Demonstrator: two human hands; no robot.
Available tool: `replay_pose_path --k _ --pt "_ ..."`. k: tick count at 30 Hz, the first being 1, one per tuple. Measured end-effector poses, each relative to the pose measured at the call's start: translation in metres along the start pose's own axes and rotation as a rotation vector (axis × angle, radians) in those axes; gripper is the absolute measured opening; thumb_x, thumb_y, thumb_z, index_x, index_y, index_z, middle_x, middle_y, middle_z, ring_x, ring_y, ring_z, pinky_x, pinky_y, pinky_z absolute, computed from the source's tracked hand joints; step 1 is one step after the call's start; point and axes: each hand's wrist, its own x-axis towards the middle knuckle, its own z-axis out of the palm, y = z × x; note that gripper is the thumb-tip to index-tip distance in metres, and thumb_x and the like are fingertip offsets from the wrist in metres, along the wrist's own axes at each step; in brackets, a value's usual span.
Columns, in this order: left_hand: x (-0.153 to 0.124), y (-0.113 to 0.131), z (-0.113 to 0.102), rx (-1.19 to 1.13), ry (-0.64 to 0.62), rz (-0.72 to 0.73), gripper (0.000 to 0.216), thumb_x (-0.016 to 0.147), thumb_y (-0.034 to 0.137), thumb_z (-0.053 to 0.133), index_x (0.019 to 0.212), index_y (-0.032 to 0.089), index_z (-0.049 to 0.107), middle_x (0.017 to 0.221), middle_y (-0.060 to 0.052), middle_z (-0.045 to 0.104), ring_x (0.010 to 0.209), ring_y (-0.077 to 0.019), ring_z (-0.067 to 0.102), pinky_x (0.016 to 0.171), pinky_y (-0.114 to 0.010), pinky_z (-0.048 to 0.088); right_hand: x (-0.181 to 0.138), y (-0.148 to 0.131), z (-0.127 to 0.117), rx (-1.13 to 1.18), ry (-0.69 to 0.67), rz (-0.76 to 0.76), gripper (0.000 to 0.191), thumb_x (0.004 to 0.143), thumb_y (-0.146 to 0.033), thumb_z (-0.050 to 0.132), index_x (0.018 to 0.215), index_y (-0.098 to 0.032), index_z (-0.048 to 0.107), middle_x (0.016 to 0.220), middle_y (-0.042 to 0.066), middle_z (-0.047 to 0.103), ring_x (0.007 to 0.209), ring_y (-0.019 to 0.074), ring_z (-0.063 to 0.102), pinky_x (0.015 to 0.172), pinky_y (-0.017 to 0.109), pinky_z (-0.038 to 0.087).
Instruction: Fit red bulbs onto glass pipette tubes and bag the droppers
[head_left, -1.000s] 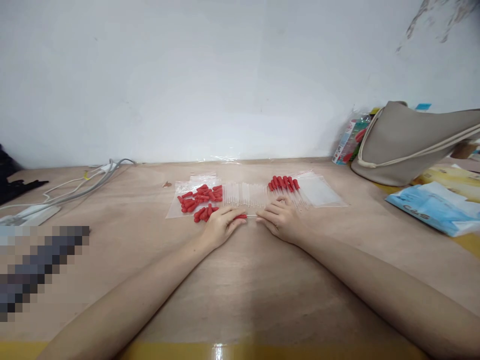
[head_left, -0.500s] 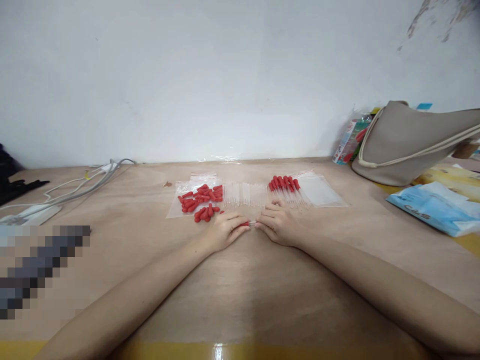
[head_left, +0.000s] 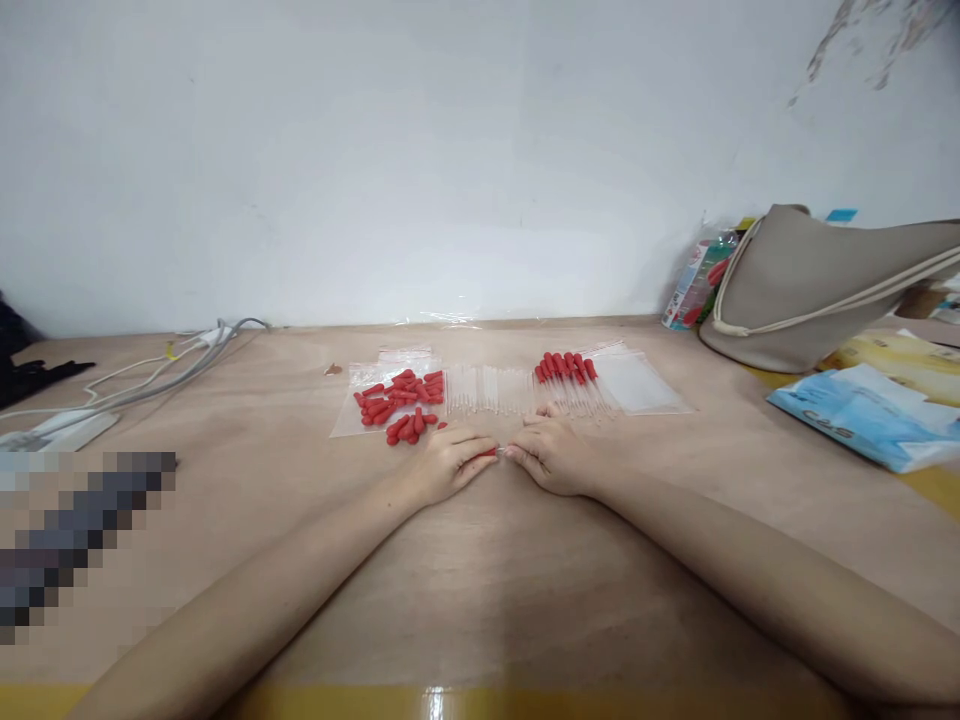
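While the left hand [head_left: 450, 465] pinches one red cap [head_left: 488, 453], the right hand [head_left: 553, 455] pinches one thin tube [head_left: 501, 452], mostly hidden, in front of the tube row [head_left: 491, 388]. Left of this row, the loose caps [head_left: 382, 411] overlap too much for exact counting; right of it lie about seven capped tubes [head_left: 568, 366], their tips hard to see.

Table [head_left: 420, 600]: loose tubes [head_left: 489, 390] in a row, centre. Left of row: bulbs [head_left: 384, 410], most on a plastic bag [head_left: 345, 424]. Right: capped tubes [head_left: 566, 368], at left side of second bag [head_left: 649, 385]. Left hand [head_left: 454, 462] and right hand [head_left: 555, 455] near side of row. Cables [head_left: 202, 367] far left; handbag [head_left: 825, 290] far right, tissue pack [head_left: 832, 415] nearer.
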Motion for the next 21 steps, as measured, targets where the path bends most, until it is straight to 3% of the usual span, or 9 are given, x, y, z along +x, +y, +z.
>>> replay_pose_path --k 5,8,12,16,21 --pt "0.003 0.002 0.0 -0.005 0.033 -0.068 0.014 0.084 0.023 0.053 0.093 0.017 0.063 0.084 -0.004 0.066 0.076 -0.0145 0.061 0.069 -0.026 0.049 0.003 -0.004 -0.011 -0.011 -0.051 0.032 0.034 0.09 -0.03 0.036 0.07 -0.016 0.06 0.064 0.003 0.06 0.067 0.0133 0.044 0.073 0.031 0.023" --pt "0.006 0.005 -0.004 0.005 0.039 -0.161 0.022 0.082 0.026 0.056 0.102 0.018 0.059 0.092 -0.006 0.065 0.086 -0.0174 0.058 0.076 -0.031 0.048 0.004 -0.001 -0.025 -0.057 -0.078 0.055 0.029 0.087 -0.029 0.041 0.069 -0.017 0.062 0.07 0.004 0.062 0.071 0.0146 0.047 0.072 0.031 0.024" --pt "0.007 0.007 -0.008 0.029 0.019 -0.282 0.038 0.078 0.026 0.059 0.115 0.019 0.051 0.105 -0.008 0.058 0.097 -0.0212 0.053 0.083 -0.037 0.046 0.007 0.021 -0.039 -0.054 -0.089 0.391 0.031 0.084 -0.029 0.041 0.064 -0.018 0.063 0.065 0.002 0.062 0.063 0.0136 0.049 0.062 0.028 0.026" --pt "0.007 0.006 -0.008 -0.001 -0.038 -0.264 0.023 0.08 0.022 0.055 0.103 0.019 0.057 0.101 -0.007 0.057 0.093 -0.0195 0.053 0.08 -0.034 0.046 0.019 0.044 -0.04 -0.122 -0.078 0.764 0.037 0.085 -0.036 0.036 0.067 -0.019 0.064 0.066 0.004 0.062 0.062 0.016 0.052 0.056 0.028 0.028" --pt "0.006 0.004 -0.006 0.008 -0.065 -0.257 0.015 0.081 0.022 0.054 0.094 0.018 0.061 0.095 -0.006 0.058 0.089 -0.0184 0.054 0.079 -0.034 0.045 0.043 0.047 -0.024 -0.243 0.014 0.935 0.025 0.082 -0.027 0.041 0.096 -0.018 0.059 0.082 0.009 0.065 0.08 0.0237 0.058 0.064 0.031 0.033"
